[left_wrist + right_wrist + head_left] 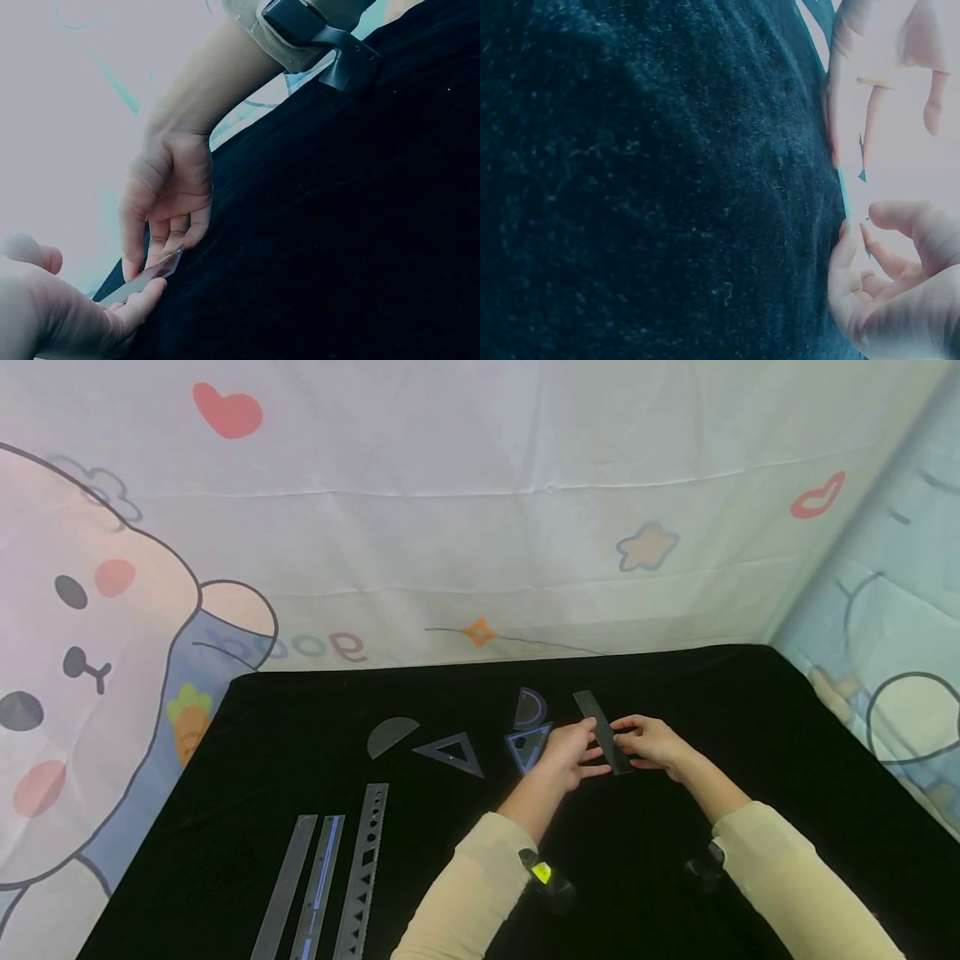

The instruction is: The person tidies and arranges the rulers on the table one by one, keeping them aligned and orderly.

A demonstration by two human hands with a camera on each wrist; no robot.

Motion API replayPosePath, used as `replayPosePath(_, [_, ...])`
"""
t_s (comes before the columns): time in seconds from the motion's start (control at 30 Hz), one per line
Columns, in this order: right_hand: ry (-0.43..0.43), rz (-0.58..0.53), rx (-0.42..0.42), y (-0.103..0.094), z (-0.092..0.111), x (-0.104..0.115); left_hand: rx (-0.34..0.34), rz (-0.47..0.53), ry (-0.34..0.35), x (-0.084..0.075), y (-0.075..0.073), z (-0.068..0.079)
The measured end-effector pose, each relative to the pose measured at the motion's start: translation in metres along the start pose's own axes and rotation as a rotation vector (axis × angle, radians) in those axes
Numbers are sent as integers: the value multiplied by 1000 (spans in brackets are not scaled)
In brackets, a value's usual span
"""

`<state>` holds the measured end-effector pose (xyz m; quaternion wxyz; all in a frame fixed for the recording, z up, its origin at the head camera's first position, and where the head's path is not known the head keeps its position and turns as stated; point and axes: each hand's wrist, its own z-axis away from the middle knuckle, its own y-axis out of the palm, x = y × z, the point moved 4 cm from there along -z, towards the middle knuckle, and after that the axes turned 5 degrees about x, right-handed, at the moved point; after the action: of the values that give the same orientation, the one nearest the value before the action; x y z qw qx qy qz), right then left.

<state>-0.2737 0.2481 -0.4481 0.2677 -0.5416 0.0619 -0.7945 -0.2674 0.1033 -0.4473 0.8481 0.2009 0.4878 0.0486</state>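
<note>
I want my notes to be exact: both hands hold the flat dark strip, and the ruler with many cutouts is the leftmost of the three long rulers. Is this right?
Almost: in the head view, the ruler with many cutouts is the rightmost of the three. The left hand and right hand do hold the strip.

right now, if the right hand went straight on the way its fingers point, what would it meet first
The right hand would meet the grey ruler first, right at its fingertips. Just past it comes the left hand, though their exact depths are hard to judge.
</note>
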Motion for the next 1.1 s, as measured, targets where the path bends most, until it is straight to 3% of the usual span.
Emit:
replayPosePath(0.27, [-30,2,-38,1,0,0,-2,17,-15,-2,-2,3])
replayPosePath(1.1, [-94,-135,-5,17,15,18,-36,-30,21,-12,-22,0])
